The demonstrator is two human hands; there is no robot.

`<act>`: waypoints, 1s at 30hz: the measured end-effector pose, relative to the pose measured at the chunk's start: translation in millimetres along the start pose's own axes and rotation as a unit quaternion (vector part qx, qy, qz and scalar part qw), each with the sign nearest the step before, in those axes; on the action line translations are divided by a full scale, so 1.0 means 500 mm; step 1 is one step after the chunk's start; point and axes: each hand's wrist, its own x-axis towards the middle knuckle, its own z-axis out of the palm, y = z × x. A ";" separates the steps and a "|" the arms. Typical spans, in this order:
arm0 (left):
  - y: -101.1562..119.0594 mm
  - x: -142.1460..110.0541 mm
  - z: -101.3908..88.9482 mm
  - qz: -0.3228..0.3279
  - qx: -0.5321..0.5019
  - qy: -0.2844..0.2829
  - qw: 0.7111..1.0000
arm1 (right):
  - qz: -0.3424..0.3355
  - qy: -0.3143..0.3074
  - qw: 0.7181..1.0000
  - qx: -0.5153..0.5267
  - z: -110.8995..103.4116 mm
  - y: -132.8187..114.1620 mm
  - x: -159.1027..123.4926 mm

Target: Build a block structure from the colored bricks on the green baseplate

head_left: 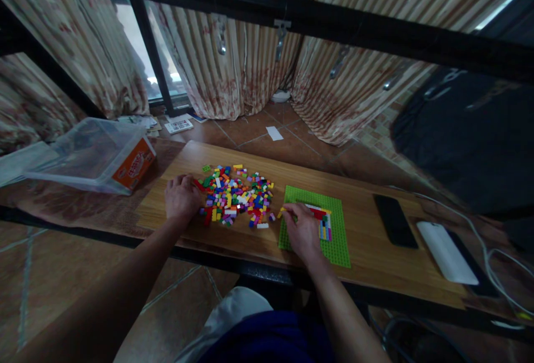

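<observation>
A heap of small coloured bricks (pixel 237 193) lies on the wooden table (pixel 375 240). My left hand (pixel 181 196) rests at the heap's left edge, fingers curled, touching a red brick. To the right lies a green baseplate (pixel 334 229) with a patch of coloured bricks (pixel 323 219) built on it. My right hand (pixel 302 229) is over the plate's left part, fingers pinched on a small yellow brick (pixel 282 210) at the plate's left edge.
A clear plastic box with an orange label (pixel 100 154) lies on its side at the left. A black phone (pixel 394 219) and a white device (pixel 446 252) with a cable lie at the right. Curtains hang behind.
</observation>
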 end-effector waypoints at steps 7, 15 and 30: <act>-0.003 0.000 0.005 0.006 -0.012 0.010 1.000 | 0.072 0.099 0.992 -0.014 -0.114 0.131 -0.053; -0.001 0.000 0.001 0.005 -0.015 0.001 1.000 | 0.095 0.104 0.989 -0.040 -0.147 0.202 -0.031; -0.002 -0.001 0.003 0.001 -0.007 0.001 1.000 | 0.109 0.130 0.985 -0.007 -0.122 0.201 -0.031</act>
